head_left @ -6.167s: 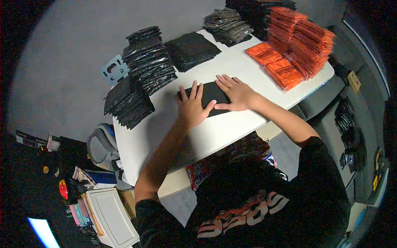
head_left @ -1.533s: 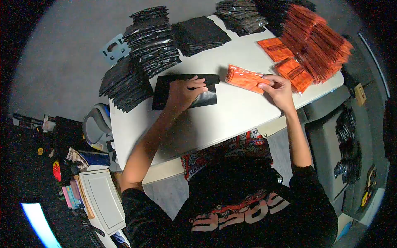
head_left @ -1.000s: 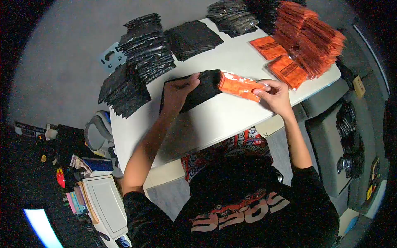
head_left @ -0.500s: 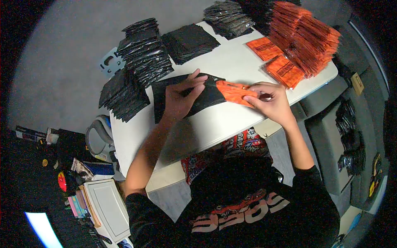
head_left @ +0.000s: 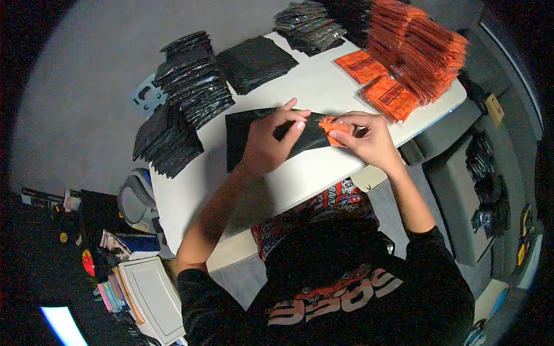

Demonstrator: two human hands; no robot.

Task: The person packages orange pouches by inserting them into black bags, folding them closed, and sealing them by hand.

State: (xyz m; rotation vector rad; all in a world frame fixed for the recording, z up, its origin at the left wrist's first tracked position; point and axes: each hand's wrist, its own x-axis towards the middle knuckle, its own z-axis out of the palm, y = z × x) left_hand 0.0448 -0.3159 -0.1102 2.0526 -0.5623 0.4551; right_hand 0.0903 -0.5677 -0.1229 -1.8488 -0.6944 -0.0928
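A black bag [head_left: 238, 135] lies on the white table [head_left: 306, 179], its right end raised around an orange packet. Only the right end of the orange packet [head_left: 336, 138] shows; the rest is inside the black bag. My right hand [head_left: 369, 140] pinches that end between thumb and fingers. My left hand [head_left: 274, 138] is over the middle of the bag, thumb and fingers curled close to its upper edge; what they grip is too small to make out.
Stacks of black packets [head_left: 193, 81] stand at the table's left, with a flat black pile [head_left: 257, 62] beside them. Grey-black packets [head_left: 309, 26] lie at the back. A tall orange stack [head_left: 415, 49] and smaller orange packets [head_left: 389, 98] are at the right.
The orange packet has moved left from beside the black bag into its right end. My right hand has followed it, and my left hand has shifted slightly right along the bag.
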